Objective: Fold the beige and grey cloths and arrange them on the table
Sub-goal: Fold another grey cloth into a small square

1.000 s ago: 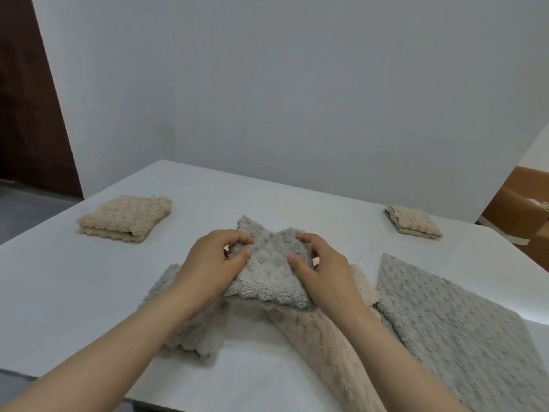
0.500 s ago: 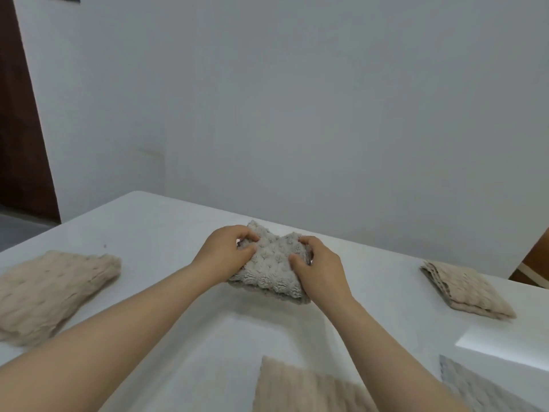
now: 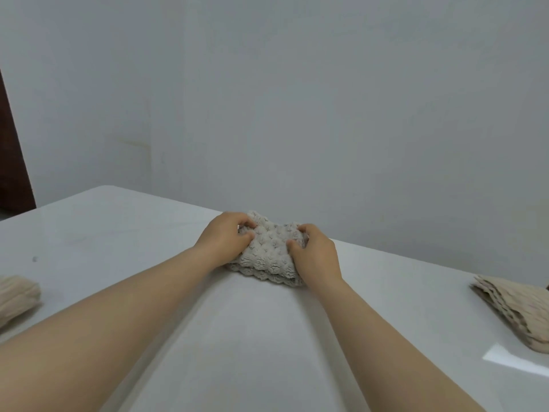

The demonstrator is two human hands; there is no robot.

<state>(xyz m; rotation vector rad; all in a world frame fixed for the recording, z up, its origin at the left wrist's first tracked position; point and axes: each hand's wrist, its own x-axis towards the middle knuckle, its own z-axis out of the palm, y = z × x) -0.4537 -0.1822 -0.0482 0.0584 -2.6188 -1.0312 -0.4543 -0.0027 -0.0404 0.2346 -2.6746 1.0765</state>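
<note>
white table (image 3: 118, 233), left hand (image 3: 225, 236) and right hand (image 3: 316, 254) pinching grey cloth (image 3: 269, 254), beige cloths (image 3: 17, 298) (image 3: 517, 313) flanking

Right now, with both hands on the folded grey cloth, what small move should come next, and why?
Probably let go and draw back. The grey cloth seems to lie folded on the table, between the left beige cloth and the right beige cloth; the left hand and right hand only grip its sides.
</note>
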